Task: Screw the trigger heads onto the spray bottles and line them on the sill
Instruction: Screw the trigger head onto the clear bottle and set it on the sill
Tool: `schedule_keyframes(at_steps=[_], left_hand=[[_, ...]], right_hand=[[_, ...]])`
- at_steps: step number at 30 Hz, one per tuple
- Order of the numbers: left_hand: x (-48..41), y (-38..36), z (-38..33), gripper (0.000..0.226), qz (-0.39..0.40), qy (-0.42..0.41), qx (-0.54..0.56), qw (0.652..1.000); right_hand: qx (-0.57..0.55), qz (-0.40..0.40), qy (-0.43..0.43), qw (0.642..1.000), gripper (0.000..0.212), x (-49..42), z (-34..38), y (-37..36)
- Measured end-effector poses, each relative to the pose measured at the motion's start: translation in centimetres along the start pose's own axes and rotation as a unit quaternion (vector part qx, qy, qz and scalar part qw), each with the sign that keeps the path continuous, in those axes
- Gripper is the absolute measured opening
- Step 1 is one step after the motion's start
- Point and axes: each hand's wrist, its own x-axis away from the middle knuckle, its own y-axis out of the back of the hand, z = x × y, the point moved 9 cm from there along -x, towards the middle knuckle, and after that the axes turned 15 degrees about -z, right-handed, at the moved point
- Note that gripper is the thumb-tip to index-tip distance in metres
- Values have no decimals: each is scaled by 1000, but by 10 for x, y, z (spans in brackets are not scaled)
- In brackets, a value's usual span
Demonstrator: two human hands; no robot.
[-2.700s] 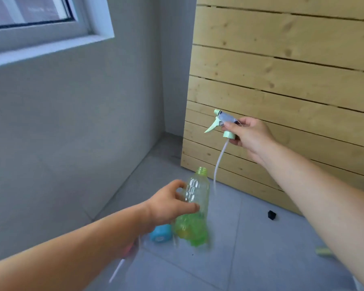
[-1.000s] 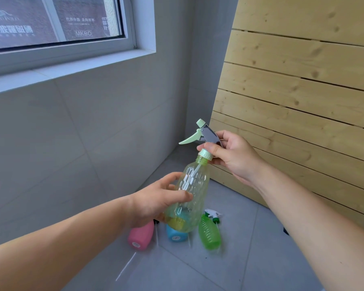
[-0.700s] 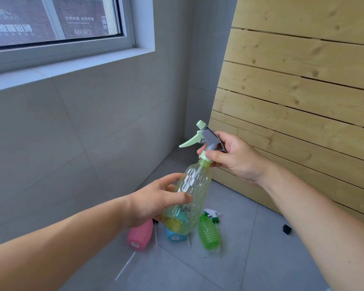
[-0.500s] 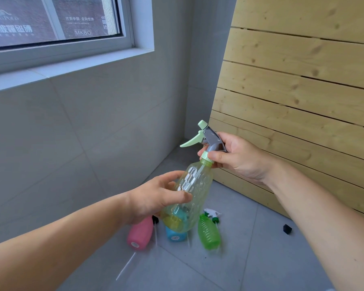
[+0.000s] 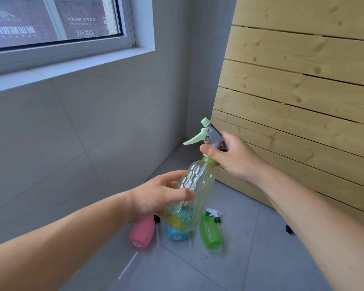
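Gripped clear yellow-green plastic spray bottle (image 5: 200, 182) mid-body with left hand (image 5: 156, 198); pinched pale-green-and-grey trigger head (image 5: 213, 134) at bottle neck with right hand (image 5: 235, 160).

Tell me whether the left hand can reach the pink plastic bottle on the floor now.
Probably not yet: the left hand grips the clear green plastic spray bottle, so it is occupied. The pink plastic bottle lies uncovered on the floor beneath; once freed, the way down looks open.
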Motion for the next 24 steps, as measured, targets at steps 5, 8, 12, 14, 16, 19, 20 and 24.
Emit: schedule_keyframes(at_steps=[5,8,12,14,16,19,20,24], left_hand=[[0,-1,-4,54,11,-11,-12,1000],[0,-2,-3,55,14,-11,-13,1000],[-1,-1,-7,54,16,-21,-16,1000],[-1,-1,-6,53,19,-21,-17,999],[0,-2,-3,53,21,-14,-14,1000],[-1,-2,-4,49,20,-15,-9,1000],[-1,-1,-6,47,16,-18,-10,1000],[0,-1,-10,46,13,-22,-7,1000]], right_hand=[[-88,48,-33,994,27,1,2,2],[-25,-4,-16,1000,29,1,1,2],[-123,43,-65,989,26,1,-1,0],[-118,60,-65,989,29,1,-3,0],[-41,31,-38,998,28,0,-5,0],[-35,12,-43,998,33,-1,-5,-1],[-81,28,-63,994,32,-1,-6,-1],[-189,39,-113,975,34,-2,-9,3]])
